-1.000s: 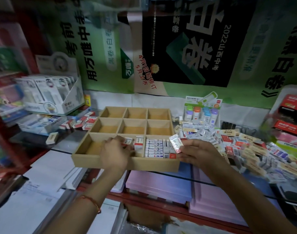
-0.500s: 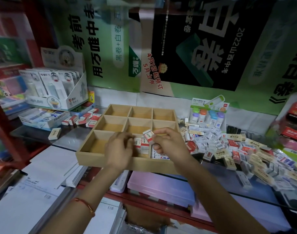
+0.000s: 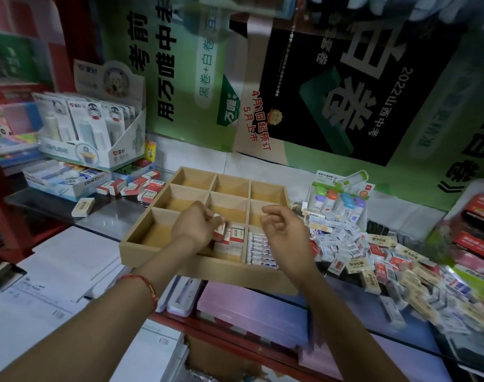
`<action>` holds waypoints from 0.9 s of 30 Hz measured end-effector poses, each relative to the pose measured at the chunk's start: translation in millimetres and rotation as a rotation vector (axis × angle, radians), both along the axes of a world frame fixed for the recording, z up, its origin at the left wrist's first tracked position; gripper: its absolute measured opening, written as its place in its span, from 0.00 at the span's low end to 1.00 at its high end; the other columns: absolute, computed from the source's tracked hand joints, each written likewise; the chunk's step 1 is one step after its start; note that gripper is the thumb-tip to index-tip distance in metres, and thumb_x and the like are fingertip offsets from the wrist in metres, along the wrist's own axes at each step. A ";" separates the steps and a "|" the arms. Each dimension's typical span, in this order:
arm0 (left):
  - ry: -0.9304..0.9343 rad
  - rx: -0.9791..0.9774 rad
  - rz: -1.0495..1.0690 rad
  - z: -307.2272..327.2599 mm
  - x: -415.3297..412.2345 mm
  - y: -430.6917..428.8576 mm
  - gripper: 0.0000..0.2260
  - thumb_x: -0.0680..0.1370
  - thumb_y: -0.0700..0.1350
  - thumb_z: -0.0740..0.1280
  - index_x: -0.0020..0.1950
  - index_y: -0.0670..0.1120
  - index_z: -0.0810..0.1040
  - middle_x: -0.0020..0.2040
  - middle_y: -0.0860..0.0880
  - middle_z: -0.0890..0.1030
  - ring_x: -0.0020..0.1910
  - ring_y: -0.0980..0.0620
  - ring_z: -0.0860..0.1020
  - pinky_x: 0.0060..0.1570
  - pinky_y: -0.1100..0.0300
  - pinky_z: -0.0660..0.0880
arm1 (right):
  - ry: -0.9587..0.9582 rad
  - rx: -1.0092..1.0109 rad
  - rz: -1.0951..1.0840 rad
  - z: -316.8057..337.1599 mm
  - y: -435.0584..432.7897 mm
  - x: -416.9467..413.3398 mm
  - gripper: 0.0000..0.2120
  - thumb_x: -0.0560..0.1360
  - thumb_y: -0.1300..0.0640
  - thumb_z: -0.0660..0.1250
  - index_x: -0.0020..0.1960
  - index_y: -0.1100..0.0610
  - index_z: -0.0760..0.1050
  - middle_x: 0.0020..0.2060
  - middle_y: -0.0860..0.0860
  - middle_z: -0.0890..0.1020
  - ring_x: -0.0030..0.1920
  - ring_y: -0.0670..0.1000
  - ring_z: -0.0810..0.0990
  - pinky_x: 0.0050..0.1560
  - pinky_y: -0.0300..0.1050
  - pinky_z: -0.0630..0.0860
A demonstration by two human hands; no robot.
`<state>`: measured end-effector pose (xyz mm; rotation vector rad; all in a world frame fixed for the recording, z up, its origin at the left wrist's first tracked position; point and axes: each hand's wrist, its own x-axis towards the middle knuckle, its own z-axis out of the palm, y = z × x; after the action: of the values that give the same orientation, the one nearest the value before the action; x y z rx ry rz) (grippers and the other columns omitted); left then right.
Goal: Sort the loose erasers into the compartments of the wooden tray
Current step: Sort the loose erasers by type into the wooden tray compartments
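Step in hand: judged as the seating of one red-and-white eraser into the front-middle compartment of the wooden tray; sorting at an early stage, with most compartments showing bare.
Left hand: fingers curled, pinching the eraser at their tips; low over the front-middle compartment.
Right hand: fingers loosely curled; nothing held, as far as visible; hovering above the front-right compartment.
Eraser relative to fingers: at the left fingertips, tilted; just above the stacked erasers of the same red-and-white kind; touching them or not, cannot tell.
Front-right compartment: packed row of blue-and-red-labelled erasers, partly hidden under the right hand.
Loose stock: large mixed pile on the counter, just beside the tray's right side.
Next move calls for: release of the eraser flat beside its likes; then, probably, a reach by the empty right hand to the pile for another piece of matching label.
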<state>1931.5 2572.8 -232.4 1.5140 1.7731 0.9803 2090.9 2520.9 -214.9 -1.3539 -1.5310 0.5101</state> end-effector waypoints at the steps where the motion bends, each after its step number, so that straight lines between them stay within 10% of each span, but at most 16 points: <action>1: 0.084 0.010 0.002 -0.3 4.4 0.1 0.11 0.76 0.52 0.67 0.49 0.47 0.71 0.45 0.50 0.78 0.48 0.48 0.77 0.51 0.52 0.74 | 0.009 -0.010 -0.002 -0.9 -2.3 5.5 0.10 0.78 0.63 0.60 0.57 0.59 0.75 0.37 0.47 0.76 0.35 0.43 0.72 0.37 0.33 0.70; 10: 0.412 0.186 -0.003 -5.0 14.1 -10.8 0.09 0.80 0.50 0.60 0.54 0.48 0.75 0.49 0.46 0.81 0.48 0.46 0.78 0.54 0.51 0.72 | 0.024 0.058 -0.048 -19.9 -13.1 13.8 0.08 0.77 0.65 0.61 0.53 0.59 0.77 0.38 0.44 0.77 0.38 0.38 0.75 0.40 0.28 0.72; 20: 0.249 0.273 -0.105 -18.7 -2.6 -18.7 0.08 0.78 0.40 0.61 0.57 0.46 0.74 0.50 0.46 0.82 0.50 0.46 0.79 0.57 0.50 0.73 | 0.016 0.182 -0.034 -19.8 -44.6 56.8 0.07 0.77 0.63 0.63 0.48 0.52 0.75 0.40 0.47 0.80 0.39 0.43 0.78 0.39 0.30 0.74; 27: 0.261 0.734 -0.166 -16.9 18.3 -54.5 0.10 0.74 0.33 0.61 0.53 0.40 0.73 0.49 0.43 0.74 0.49 0.48 0.71 0.48 0.52 0.69 | -0.082 0.342 -0.559 -70.0 -88.8 161.8 0.11 0.75 0.55 0.55 0.48 0.60 0.73 0.41 0.55 0.75 0.42 0.53 0.74 0.39 0.31 0.67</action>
<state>1949.8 2518.3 -249.3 2.2813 1.4778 1.4983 2252.7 2432.1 -284.9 -1.4576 -1.1601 -0.1515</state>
